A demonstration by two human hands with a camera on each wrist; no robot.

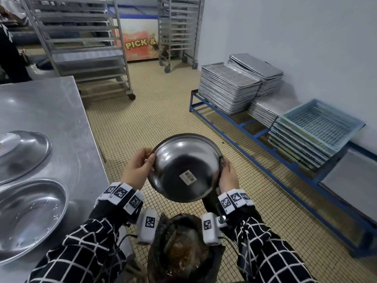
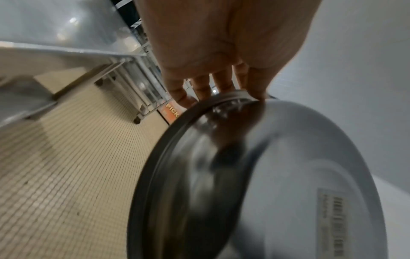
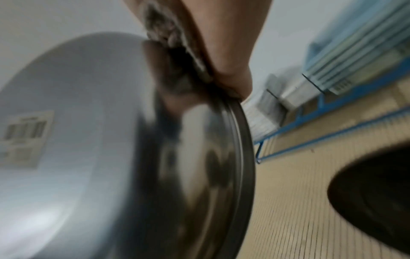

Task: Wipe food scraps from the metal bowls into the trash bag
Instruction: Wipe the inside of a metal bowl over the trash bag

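Two upturned bowls (image 1: 24,217) lie near the steel table's (image 1: 67,111) right edge. Just beside that edge, the left hand (image 1: 135,170) curls its fingers (image 2: 199,87) over the metal bowl's (image 1: 184,167) rim; the bowl is held tilted, underside toward the head camera, above the open trash bag (image 1: 183,248). The right hand (image 1: 228,176) grips the opposite rim. Bare tiled floor (image 1: 163,111) lies beyond, up to the blue rack (image 1: 255,135) of trays.

Both your arms reach forward, side by side, in checked sleeves with white bands round the wrists. Your left hand (image 1: 137,170) grips one side of the bowl (image 1: 184,167), its fingers (image 2: 203,87) curled over the rim. Your right hand (image 1: 228,176) grips the other side, its palm against the outside.
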